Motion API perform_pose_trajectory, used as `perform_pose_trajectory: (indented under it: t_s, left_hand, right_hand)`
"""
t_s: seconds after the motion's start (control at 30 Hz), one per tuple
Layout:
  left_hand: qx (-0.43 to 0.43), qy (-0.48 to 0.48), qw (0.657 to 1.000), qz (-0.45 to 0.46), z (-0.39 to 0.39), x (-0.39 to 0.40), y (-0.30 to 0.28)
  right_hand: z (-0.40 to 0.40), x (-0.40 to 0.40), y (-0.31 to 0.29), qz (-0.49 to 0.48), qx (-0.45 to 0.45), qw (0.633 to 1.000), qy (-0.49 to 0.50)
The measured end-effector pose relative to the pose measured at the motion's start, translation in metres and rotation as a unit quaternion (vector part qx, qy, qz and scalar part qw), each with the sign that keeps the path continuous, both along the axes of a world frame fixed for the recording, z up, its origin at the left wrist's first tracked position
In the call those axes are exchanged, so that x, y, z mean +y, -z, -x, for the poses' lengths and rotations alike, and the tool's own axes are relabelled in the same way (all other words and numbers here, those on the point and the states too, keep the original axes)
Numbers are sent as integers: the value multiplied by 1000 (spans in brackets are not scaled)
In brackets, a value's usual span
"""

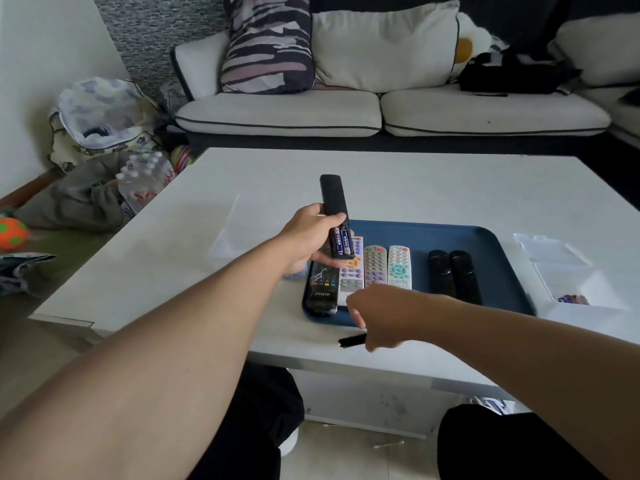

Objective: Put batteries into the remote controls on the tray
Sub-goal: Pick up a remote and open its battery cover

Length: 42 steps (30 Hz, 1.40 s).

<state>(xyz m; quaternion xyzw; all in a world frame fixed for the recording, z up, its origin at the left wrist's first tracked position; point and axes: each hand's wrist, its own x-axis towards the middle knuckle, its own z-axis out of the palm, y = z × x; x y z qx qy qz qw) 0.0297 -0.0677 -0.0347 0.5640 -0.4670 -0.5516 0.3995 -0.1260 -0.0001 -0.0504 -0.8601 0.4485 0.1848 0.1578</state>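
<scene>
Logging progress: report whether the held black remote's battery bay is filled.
Filled: two blue batteries sit in the slim black remote, uncovered.

A white sofa (346, 112) runs behind the white table (415, 188), with a striped cushion (266, 43) and black bag (512, 74) on it; bottled water (145, 178) and an orange ball (12, 233) sit on the floor left

Home living room: cushioned sofa (381, 109), white coffee table (173, 254).
</scene>
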Motion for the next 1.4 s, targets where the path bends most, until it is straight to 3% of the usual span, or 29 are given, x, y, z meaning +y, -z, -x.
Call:
perform_pose_trajectory:
  t_s: [0.23, 0.47, 0.57, 0.73, 1.0, 1.4]
  left_hand:
    - [6, 35, 999, 2, 3, 1, 0]
    - [26, 47, 999, 4, 6, 0, -2]
    - [43, 43, 998, 3, 6, 0, -3]
    - [63, 42, 997, 9, 6, 2, -6]
    - [68, 41, 997, -4, 6, 4, -7]
    - [53, 75, 996, -18, 6, 6, -5]
  right_hand:
    - [-8, 15, 16, 37, 46, 998, 0]
    - [-8, 5, 1, 126, 8, 992, 27]
    - [-1, -9, -12, 197, -40, 977, 75]
    - [21, -36, -26, 249, -211, 939, 112]
    - [24, -43, -24, 269, -214, 938, 44]
    - [20, -46, -27, 241, -211, 946, 39]
